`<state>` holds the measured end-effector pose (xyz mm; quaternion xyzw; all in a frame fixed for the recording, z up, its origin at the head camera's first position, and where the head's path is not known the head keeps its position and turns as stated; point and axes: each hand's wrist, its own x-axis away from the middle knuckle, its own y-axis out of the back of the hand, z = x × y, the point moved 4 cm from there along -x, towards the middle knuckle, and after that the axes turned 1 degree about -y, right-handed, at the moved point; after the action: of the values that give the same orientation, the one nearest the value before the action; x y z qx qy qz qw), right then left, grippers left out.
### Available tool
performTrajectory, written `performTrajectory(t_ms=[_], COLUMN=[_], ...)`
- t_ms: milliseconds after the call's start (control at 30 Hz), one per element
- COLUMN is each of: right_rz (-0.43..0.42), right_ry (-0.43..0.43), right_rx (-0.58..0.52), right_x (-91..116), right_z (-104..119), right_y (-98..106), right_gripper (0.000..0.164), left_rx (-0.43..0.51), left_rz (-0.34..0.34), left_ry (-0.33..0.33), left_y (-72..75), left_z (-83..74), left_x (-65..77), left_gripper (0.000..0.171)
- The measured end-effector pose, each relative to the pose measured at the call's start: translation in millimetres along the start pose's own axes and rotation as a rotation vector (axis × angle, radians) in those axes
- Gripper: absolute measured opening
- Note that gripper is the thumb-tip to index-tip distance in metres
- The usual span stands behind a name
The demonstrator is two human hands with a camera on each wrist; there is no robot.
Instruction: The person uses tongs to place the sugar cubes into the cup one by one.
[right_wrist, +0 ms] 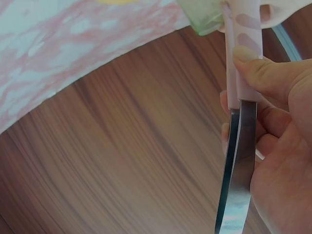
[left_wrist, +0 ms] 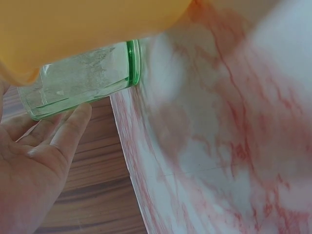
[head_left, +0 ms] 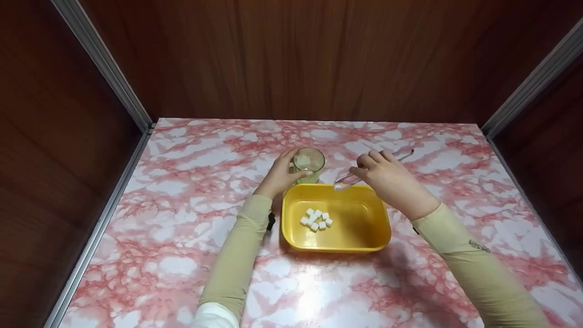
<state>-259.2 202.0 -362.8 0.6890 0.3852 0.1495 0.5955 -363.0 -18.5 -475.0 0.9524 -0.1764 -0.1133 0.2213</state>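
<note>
My left hand [head_left: 278, 176] grips a clear, green-tinted glass [head_left: 315, 160] behind the yellow tub, thumb on the near side and fingers round the far left. Whitish bits show inside the glass. In the left wrist view, fingertips [left_wrist: 80, 114] rest against the side of the glass [left_wrist: 87, 73]. Pinched between thumb and fingers of my right hand [head_left: 389, 177] are tongs [right_wrist: 243, 141] with pink ends and metal arms. Their pink tips [head_left: 342, 182] hang over the tub's back rim, right of the glass; I cannot tell whether they hold anything.
Several white cubes [head_left: 314, 226] lie in the left half of the yellow tub [head_left: 360, 228]. The table [head_left: 182, 218] has a pink-and-white marbled top. Dark wood panels [head_left: 296, 59] with metal edge strips [head_left: 104, 64] close in the back and both sides.
</note>
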Motion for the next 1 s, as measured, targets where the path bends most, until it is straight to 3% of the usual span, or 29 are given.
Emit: performTrajectory(t_ms=[600,800,1000], right_rz=[0.012,0.035,-0.009], right_ry=[-0.101,-0.149,-0.142], right_rx=[-0.114,-0.121,-0.107], right_x=[-44.8,-57.1,-59.6], right_z=[-11.8,-15.1,-18.8], right_y=[-0.9,-13.1,-28.9], right_gripper=[0.03,0.032,0.024], left_rx=[-0.061,-0.069,-0.079], left_rz=[-0.032,-0.029,-0.018], left_ry=[-0.052,-0.042,-0.04], left_y=[0.8,1.4,2.8], left_z=[-0.1,-0.4,-2.7], left_x=[-1.2,-1.2,-1.3], left_gripper=[0.075,0.075,0.076])
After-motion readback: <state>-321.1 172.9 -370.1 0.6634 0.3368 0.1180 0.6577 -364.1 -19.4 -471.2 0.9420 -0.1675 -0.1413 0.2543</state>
